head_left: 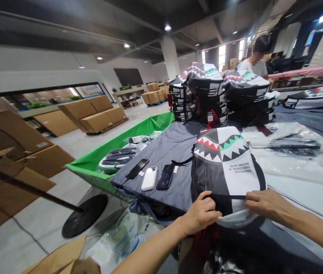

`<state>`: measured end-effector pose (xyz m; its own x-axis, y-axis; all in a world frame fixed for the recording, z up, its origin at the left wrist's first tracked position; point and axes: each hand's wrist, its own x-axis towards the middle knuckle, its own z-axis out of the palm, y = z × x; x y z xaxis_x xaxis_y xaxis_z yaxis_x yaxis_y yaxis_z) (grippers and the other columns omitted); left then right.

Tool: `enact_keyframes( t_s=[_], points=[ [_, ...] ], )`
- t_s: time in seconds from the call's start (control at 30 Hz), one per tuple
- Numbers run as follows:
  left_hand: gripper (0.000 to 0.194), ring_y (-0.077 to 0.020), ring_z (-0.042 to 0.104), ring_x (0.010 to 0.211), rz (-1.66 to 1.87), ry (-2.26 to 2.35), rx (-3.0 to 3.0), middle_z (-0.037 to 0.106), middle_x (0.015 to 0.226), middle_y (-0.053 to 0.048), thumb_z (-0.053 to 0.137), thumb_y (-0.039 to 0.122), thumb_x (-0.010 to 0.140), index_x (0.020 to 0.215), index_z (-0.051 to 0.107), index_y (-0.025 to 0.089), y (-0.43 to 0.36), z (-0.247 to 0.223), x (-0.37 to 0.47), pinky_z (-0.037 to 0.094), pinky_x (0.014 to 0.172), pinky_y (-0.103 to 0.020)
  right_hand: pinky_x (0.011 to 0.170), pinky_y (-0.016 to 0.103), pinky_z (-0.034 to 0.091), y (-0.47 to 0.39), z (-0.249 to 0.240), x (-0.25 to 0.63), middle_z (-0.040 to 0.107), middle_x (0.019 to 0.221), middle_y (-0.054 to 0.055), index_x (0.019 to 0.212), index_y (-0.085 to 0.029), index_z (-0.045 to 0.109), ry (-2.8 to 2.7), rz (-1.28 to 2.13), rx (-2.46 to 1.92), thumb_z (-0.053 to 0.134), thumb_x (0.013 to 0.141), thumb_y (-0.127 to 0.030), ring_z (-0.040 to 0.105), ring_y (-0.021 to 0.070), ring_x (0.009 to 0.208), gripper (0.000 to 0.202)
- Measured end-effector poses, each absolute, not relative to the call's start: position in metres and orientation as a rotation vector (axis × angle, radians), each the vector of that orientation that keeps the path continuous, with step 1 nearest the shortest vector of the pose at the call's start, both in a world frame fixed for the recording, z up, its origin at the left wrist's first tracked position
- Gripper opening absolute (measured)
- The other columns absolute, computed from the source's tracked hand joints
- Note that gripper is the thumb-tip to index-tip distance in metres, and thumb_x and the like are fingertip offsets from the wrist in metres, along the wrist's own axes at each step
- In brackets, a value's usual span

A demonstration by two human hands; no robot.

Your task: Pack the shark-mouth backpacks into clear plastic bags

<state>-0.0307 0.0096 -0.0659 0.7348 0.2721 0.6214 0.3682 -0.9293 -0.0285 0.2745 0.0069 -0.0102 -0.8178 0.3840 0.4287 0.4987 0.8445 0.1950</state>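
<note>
A black, grey and white backpack [227, 161] with a toothed mouth print in red and green lies at the front edge of the cloth-covered table [175, 139]. My left hand [203, 213] has its fingers closed on the backpack's near left edge. At the near right edge, my right hand [260, 203] pinches the same backpack. Clear plastic [238, 219] bunches around its near end, between both hands. Left of the backpack lie a dark phone [165, 177], a white device [149, 179] and another black phone [138, 168].
Stacked backpacks [207, 91] stand at the table's back. Clear plastic bags [295, 142] lie to the right. A green bin [93, 156] holds bagged items at the left. A black stand base [84, 215] is on the floor. A person [254, 62] is behind the stacks.
</note>
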Motion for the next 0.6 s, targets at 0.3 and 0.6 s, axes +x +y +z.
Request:
enact_keyframes(
  t_s=[0.3, 0.6],
  points=[
    [0.007, -0.0079, 0.052, 0.059, -0.899, 0.003, -2.457, 0.048, 0.061, 0.009, 0.072, 0.019, 0.088, 0.095, 0.070, 0.019, 0.011, -0.075, -0.033, 0.055, 0.080, -0.028, 0.062, 0.030, 0.040, -0.020, -0.016, 0.289, 0.062, 0.082, 0.001, 0.097, -0.017, 0.062, -2.513, -0.742, -0.312, 0.045, 0.098, -0.004, 0.053, 0.0130, 0.070, 0.021],
    [0.009, -0.0071, 0.048, 0.053, -0.968, -0.007, -2.374, 0.043, 0.059, 0.008, 0.070, 0.012, 0.087, 0.092, 0.072, 0.019, 0.000, -0.088, -0.030, 0.044, 0.050, -0.022, 0.082, 0.030, 0.045, -0.027, -0.026, 0.288, 0.068, 0.091, 0.000, 0.092, -0.019, 0.066, -2.482, -0.871, -0.334, 0.032, 0.099, 0.000, 0.061, 0.0127, 0.090, 0.040]
  ],
)
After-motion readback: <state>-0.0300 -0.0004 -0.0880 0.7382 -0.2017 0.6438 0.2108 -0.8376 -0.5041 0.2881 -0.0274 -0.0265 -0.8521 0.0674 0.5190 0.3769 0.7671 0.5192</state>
